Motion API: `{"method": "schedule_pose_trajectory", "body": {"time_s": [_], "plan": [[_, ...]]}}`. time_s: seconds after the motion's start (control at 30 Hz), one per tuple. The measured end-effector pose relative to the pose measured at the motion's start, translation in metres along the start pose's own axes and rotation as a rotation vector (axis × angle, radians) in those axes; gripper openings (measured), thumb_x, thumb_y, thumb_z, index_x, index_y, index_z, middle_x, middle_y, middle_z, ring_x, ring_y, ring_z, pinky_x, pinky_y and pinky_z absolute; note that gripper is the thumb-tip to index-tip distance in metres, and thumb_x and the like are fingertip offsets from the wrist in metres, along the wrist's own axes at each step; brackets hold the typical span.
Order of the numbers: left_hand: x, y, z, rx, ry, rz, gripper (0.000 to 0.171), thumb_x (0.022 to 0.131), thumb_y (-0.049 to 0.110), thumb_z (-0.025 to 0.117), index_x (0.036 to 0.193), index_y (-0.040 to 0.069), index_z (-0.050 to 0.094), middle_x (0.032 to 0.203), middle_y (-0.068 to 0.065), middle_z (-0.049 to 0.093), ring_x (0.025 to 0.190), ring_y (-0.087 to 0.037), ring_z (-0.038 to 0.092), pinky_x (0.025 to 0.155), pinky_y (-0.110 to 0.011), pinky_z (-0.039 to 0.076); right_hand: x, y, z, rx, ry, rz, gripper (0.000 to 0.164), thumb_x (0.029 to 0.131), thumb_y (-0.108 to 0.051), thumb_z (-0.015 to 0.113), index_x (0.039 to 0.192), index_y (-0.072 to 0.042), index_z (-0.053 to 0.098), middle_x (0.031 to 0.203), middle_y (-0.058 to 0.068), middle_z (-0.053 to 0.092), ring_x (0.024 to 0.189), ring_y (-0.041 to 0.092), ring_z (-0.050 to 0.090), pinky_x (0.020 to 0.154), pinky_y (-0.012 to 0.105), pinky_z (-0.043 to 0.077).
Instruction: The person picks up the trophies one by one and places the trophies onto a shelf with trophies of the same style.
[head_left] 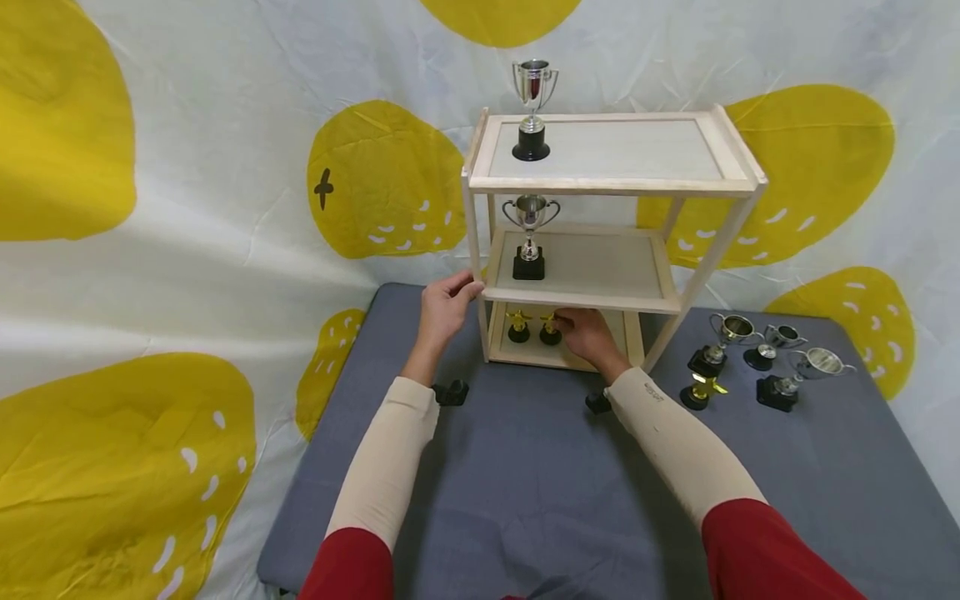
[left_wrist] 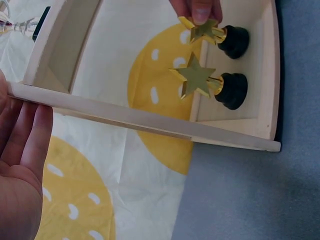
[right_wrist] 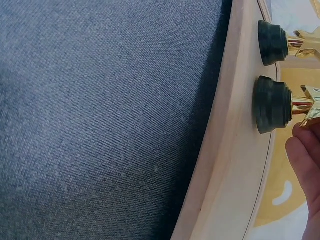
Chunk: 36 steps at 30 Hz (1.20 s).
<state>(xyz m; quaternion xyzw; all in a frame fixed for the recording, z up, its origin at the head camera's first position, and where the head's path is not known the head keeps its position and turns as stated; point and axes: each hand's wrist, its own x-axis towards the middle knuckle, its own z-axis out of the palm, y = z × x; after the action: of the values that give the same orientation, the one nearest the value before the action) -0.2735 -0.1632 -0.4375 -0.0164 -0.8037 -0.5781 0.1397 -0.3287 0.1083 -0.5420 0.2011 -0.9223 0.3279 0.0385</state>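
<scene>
On the bottom board of a wooden three-tier shelf [head_left: 487,333], two small gold star trophies with round black bases stand side by side. My right hand [head_left: 588,335] pinches the right-hand star trophy [head_left: 551,331] by its star; its base is at the board in the right wrist view. The other star trophy [head_left: 518,327] stands just to its left, untouched by either hand. My left hand [head_left: 444,310] holds the shelf's front left post at the height of the middle board. In the left wrist view its fingers [left_wrist: 35,140] lie against the post [left_wrist: 125,116].
A silver cup trophy [head_left: 532,137] stands on the top board, another silver cup [head_left: 528,260] on the middle board. Right of the shelf, several cup trophies and a star trophy [head_left: 695,396] sit on the grey-covered table [head_left: 510,492]. A patterned cloth [head_left: 247,150] hangs behind.
</scene>
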Motion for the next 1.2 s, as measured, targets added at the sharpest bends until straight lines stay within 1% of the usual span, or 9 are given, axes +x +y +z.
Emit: {"method": "schedule_pose_trajectory", "body": {"time_s": [0.13, 0.27, 0.53, 0.73, 0.9, 1.03, 1.2], "plan": [[0.0, 0.0, 0.0, -0.007, -0.002, 0.011, 0.04, 0.089, 0.036, 0.073, 0.122, 0.014, 0.072, 0.111, -0.01, 0.075, 0.098, -0.022, 0.073, 0.088, -0.037, 0.061, 0.0, 0.0, 0.001, 0.002, -0.002, 0.0, 0.022, 0.101, -0.02, 0.056, 0.103, -0.008, 0.075, 0.098, 0.011, 0.073, 0.08, 0.026, 0.061, 0.075, 0.043, 0.05], [0.001, 0.0, 0.001, -0.006, 0.005, 0.018, 0.039, 0.088, 0.036, 0.073, 0.121, 0.015, 0.073, 0.11, -0.01, 0.076, 0.097, -0.022, 0.073, 0.087, -0.037, 0.061, 0.0, 0.002, 0.003, 0.004, 0.006, -0.001, 0.022, 0.101, -0.02, 0.057, 0.107, -0.008, 0.074, 0.098, 0.012, 0.073, 0.08, 0.026, 0.061, 0.074, 0.043, 0.05], [0.002, 0.0, 0.002, 0.018, -0.002, 0.017, 0.04, 0.089, 0.036, 0.073, 0.122, 0.014, 0.072, 0.11, -0.01, 0.076, 0.098, -0.021, 0.073, 0.087, -0.037, 0.061, -0.001, 0.005, 0.005, 0.02, -0.006, 0.034, 0.024, 0.101, -0.023, 0.056, 0.11, -0.009, 0.073, 0.099, 0.011, 0.073, 0.079, 0.025, 0.06, 0.073, 0.041, 0.049], [0.002, 0.0, 0.002, 0.0, 0.0, 0.014, 0.036, 0.09, 0.034, 0.072, 0.12, 0.014, 0.073, 0.11, -0.01, 0.076, 0.097, -0.021, 0.073, 0.087, -0.035, 0.061, -0.002, 0.006, 0.005, 0.028, 0.005, 0.02, 0.021, 0.101, -0.021, 0.057, 0.109, -0.01, 0.073, 0.101, 0.011, 0.074, 0.087, 0.029, 0.066, 0.08, 0.047, 0.054], [0.001, 0.002, 0.003, 0.004, -0.01, 0.01, 0.037, 0.09, 0.036, 0.072, 0.121, 0.016, 0.073, 0.112, -0.008, 0.076, 0.099, -0.019, 0.072, 0.088, -0.035, 0.06, -0.007, 0.004, -0.001, 0.057, 0.001, 0.041, 0.026, 0.1, -0.021, 0.059, 0.119, -0.008, 0.071, 0.111, 0.014, 0.074, 0.101, 0.034, 0.068, 0.09, 0.052, 0.055], [0.0, 0.002, 0.002, -0.009, -0.017, -0.006, 0.039, 0.089, 0.037, 0.072, 0.123, 0.017, 0.072, 0.114, -0.008, 0.075, 0.101, -0.02, 0.072, 0.09, -0.036, 0.06, -0.013, 0.004, -0.004, 0.061, 0.021, 0.045, 0.03, 0.099, -0.02, 0.06, 0.124, -0.005, 0.068, 0.117, 0.017, 0.072, 0.105, 0.036, 0.068, 0.092, 0.053, 0.055], [-0.002, 0.001, 0.0, -0.03, -0.014, -0.029, 0.042, 0.089, 0.039, 0.072, 0.125, 0.018, 0.07, 0.117, -0.008, 0.074, 0.103, -0.02, 0.071, 0.091, -0.035, 0.06, -0.02, 0.004, -0.005, 0.048, 0.084, 0.022, 0.03, 0.098, -0.019, 0.062, 0.122, -0.003, 0.069, 0.117, 0.018, 0.072, 0.103, 0.036, 0.069, 0.089, 0.053, 0.056]]}}
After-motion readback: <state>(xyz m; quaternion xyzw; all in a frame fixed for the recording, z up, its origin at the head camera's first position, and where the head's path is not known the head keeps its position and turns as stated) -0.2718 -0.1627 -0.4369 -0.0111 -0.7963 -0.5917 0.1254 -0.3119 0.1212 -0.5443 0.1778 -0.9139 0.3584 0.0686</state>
